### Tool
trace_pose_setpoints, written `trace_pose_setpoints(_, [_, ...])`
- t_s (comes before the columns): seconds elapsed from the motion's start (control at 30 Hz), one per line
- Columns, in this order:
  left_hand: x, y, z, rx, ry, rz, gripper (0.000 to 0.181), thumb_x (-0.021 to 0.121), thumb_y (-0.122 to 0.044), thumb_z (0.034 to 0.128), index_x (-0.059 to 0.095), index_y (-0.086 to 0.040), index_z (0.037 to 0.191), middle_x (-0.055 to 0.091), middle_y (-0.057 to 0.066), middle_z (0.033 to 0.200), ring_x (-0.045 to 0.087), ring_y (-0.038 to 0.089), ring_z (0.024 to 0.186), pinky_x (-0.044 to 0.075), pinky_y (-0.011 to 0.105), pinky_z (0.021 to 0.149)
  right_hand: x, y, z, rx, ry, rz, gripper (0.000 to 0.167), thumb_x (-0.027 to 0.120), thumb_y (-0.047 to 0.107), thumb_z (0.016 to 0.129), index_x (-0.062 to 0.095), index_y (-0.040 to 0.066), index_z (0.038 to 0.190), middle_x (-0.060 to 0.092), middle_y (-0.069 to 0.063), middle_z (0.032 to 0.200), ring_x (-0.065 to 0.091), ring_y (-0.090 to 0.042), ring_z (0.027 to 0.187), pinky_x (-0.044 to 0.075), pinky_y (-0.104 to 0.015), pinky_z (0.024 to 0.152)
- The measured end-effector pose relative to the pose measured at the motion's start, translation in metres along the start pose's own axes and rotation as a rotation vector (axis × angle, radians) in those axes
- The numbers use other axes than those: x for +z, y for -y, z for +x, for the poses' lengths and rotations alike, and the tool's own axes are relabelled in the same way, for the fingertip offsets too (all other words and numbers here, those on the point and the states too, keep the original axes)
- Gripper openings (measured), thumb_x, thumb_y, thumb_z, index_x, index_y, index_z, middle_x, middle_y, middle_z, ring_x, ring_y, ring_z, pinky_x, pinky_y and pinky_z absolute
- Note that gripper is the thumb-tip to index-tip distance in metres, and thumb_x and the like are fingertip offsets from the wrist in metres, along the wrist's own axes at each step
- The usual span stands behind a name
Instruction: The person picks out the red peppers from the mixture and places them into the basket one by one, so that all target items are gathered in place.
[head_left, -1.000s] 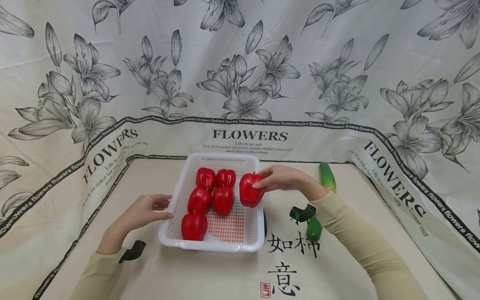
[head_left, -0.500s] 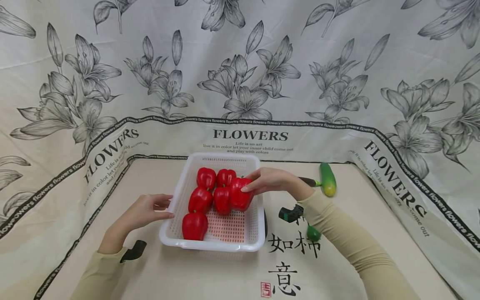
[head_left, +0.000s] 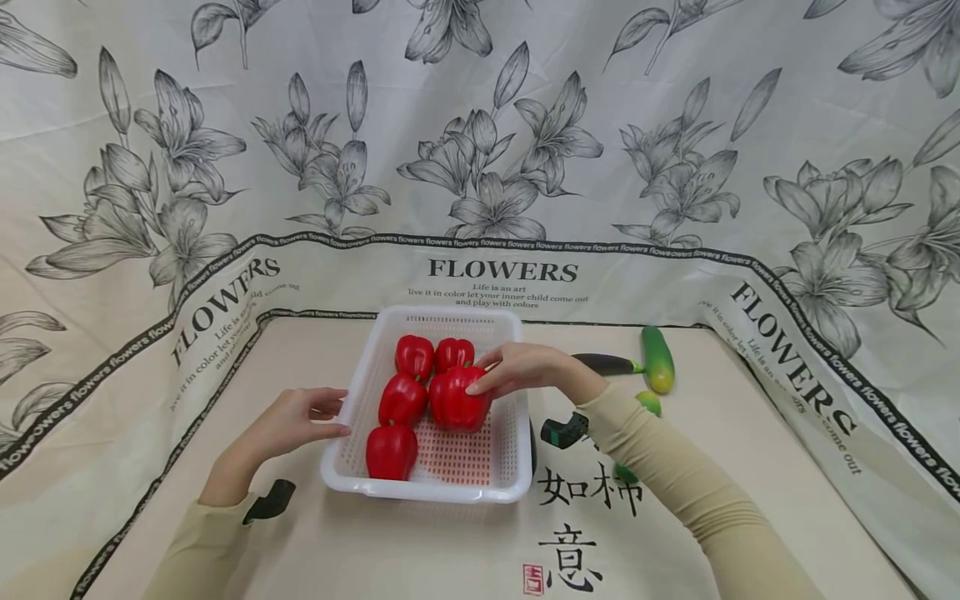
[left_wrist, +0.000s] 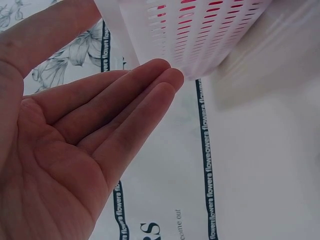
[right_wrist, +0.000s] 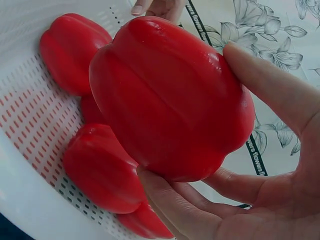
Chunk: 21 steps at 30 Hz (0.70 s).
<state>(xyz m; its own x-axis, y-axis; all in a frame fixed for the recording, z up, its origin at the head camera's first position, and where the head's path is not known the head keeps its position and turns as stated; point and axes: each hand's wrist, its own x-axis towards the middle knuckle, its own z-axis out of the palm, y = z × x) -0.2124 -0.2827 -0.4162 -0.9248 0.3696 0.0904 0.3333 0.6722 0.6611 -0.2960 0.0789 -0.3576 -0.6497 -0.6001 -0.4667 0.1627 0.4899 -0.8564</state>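
In the head view, my right hand (head_left: 536, 371) holds a red bell pepper (head_left: 456, 402) between thumb and fingers, over the right part of a white perforated basket (head_left: 427, 492). Close up in the right wrist view, that pepper (right_wrist: 170, 100) fills the grip. Several other red bell peppers lie in the basket, among them a front one (head_left: 392, 452) and a middle one (head_left: 402, 400); one is hidden behind the held pepper. My left hand (head_left: 288, 425) is at the basket's left side, its fingers fairly straight (left_wrist: 130, 105) by the wall, apparently touching the rim.
Right of the basket lie a dark elongated vegetable (head_left: 603, 364) with a green stem end, a green-yellow vegetable (head_left: 658, 358) and a smaller green-yellow piece (head_left: 648, 403). A dark green item (head_left: 626, 473) is partly behind my right sleeve. A flower-print curtain (head_left: 502, 279) borders the table.
My right hand has carried the bell pepper leftward and slightly down, from the basket's right side to above another pepper. The left hand and basket have stayed put.
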Motion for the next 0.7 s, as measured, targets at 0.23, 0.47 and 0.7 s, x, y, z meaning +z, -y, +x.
trace_pose_setpoints(0.23, [0.000,-0.001,0.000,-0.006,0.001,0.007,0.058,0.077,-0.030,0.0785,0.059,0.002,0.123,0.068,0.016,0.111,0.067,0.027,0.098,0.058,0.039,0.082,0.009,0.000,0.007,0.011,-0.012,-0.018,0.065,0.075,0.018,0.081,0.044,-0.005,0.133,0.058,-0.016,0.121,0.065,-0.023,0.102,0.052,-0.042,0.093])
trace_pose_setpoints(0.47, [0.000,-0.002,0.000,-0.004,0.000,0.006,0.058,0.077,-0.029,0.0783,0.059,0.003,0.123,0.068,0.017,0.111,0.067,0.028,0.097,0.057,0.040,0.083,0.016,-0.002,0.016,0.011,0.016,-0.044,0.066,0.076,0.019,0.079,0.045,-0.004,0.133,0.058,-0.013,0.122,0.063,-0.023,0.105,0.047,-0.048,0.100])
trace_pose_setpoints(0.7, [0.000,0.000,0.001,-0.002,0.003,0.000,0.058,0.077,-0.030,0.0783,0.059,0.003,0.123,0.068,0.016,0.111,0.067,0.028,0.098,0.057,0.040,0.083,0.025,-0.004,0.023,0.008,0.045,-0.071,0.066,0.076,0.020,0.079,0.047,-0.002,0.134,0.059,-0.011,0.122,0.061,-0.022,0.106,0.047,-0.048,0.100])
